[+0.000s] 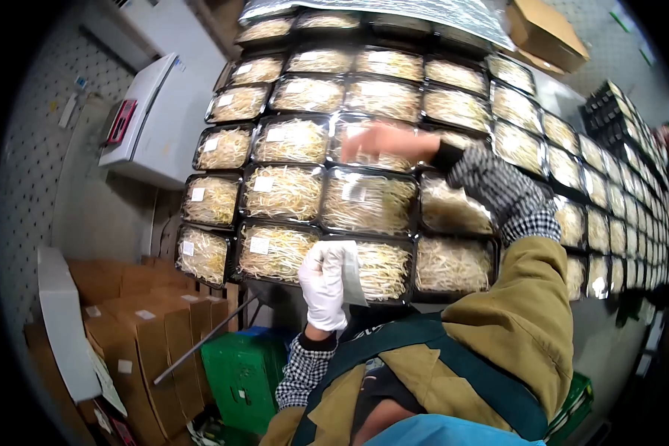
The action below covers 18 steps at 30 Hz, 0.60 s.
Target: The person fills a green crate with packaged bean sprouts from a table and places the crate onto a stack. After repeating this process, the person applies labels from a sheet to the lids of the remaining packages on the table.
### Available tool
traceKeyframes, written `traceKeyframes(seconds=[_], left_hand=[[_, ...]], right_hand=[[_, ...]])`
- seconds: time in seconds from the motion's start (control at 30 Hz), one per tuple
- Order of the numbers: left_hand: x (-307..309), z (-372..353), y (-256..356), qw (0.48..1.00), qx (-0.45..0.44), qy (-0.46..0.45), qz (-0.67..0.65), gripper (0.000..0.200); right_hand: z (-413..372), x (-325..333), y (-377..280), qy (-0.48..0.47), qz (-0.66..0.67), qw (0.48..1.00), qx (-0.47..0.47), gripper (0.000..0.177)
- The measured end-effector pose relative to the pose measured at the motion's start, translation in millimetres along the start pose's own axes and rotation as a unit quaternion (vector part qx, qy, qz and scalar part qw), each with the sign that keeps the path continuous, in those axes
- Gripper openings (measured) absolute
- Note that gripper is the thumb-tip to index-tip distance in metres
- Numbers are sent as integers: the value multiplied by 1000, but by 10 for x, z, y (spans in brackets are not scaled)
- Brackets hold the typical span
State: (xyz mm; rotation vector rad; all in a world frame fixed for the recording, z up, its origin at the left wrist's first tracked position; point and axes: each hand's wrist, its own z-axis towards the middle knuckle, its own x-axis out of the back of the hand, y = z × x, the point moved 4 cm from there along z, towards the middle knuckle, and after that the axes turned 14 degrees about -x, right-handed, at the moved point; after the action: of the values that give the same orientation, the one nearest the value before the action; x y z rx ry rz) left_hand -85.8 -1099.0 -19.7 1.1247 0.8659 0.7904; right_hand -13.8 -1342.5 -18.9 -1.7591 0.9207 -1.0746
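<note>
My left hand (pixel 322 284), in a white glove, is closed on a strip of label paper (pixel 353 276) over the front row of black trays. Bare and smeared by motion, my right hand (pixel 383 143) reaches over a film-wrapped tray farther back; its fingers cannot be made out, nor whether it touches the film. Just in front of it, a tray of bean sprouts (pixel 372 208) bears a small white label (pixel 354 192). To the left, trays such as this bean sprout pack (pixel 284 193) carry white labels. Nearest my right forearm, a tray (pixel 455 266) shows no label.
Many more wrapped trays (pixel 595 193) stretch away to the right, with stacked ones (pixel 623 119) beyond. Cardboard boxes (pixel 141 334) and a green crate (pixel 245 375) stand at the lower left. A white machine (pixel 156 111) is at the left, an open carton (pixel 546 33) at the back.
</note>
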Motion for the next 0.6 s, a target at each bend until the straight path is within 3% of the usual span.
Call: traceKeyframes(seconds=[0.03,0.07,0.13,0.17,0.2,0.23,0.27,0.3,0.33,0.37,0.4,0.43,0.47,0.53,0.57,0.6], left_hand=[[48,-25,-65,998,-37,9,44,28],[85,-49,-130,993,-74,19,86,29],[-96,-77,-82,1000,-25,-1,-2,22],[-169,-109,-93,999,25,-36,-2,19],[-245,-153,-102,995,75,-68,0,15],[-345,-207,-83,990,69,-100,-64,8],[-397,-260,-130,985,59,-144,-70,6],[-491,-291,18,979,106,-150,-83,10],[-599,-324,160,972,152,-152,-96,15],[-620,-316,180,967,124,-197,-104,18],[-646,-320,226,976,98,-183,-65,24],[-646,-312,254,973,117,-187,-68,25],[-631,-338,256,969,140,-188,-71,28],[-696,-359,205,983,98,-136,-80,33],[-722,-362,184,985,91,-126,-72,34],[-762,-356,195,987,87,-116,-64,35]], right_hand=[[-319,-471,-105,-39,83,996,4,50],[-551,-824,-252,-48,3,997,-54,46],[-944,-1118,-356,-15,148,982,-119,25],[-1031,-1029,-254,33,120,985,-121,24],[-1073,-856,-76,77,91,985,-121,23],[-1099,-538,68,188,11,979,-82,20],[-1118,-101,207,277,8,954,-114,19],[-1161,384,321,402,-18,907,-121,22],[-1189,931,464,478,-159,858,-96,26],[-1135,1565,774,537,-261,793,-120,29],[-1110,1963,1006,561,-185,790,-167,33],[-1066,2233,1119,588,-261,736,-211,35],[-957,2490,1338,580,-253,737,-238,37],[-751,2630,1506,604,-237,712,-268,42],[-665,2654,1624,579,-269,705,-309,44],[-641,2581,1681,568,-357,662,-334,47]])
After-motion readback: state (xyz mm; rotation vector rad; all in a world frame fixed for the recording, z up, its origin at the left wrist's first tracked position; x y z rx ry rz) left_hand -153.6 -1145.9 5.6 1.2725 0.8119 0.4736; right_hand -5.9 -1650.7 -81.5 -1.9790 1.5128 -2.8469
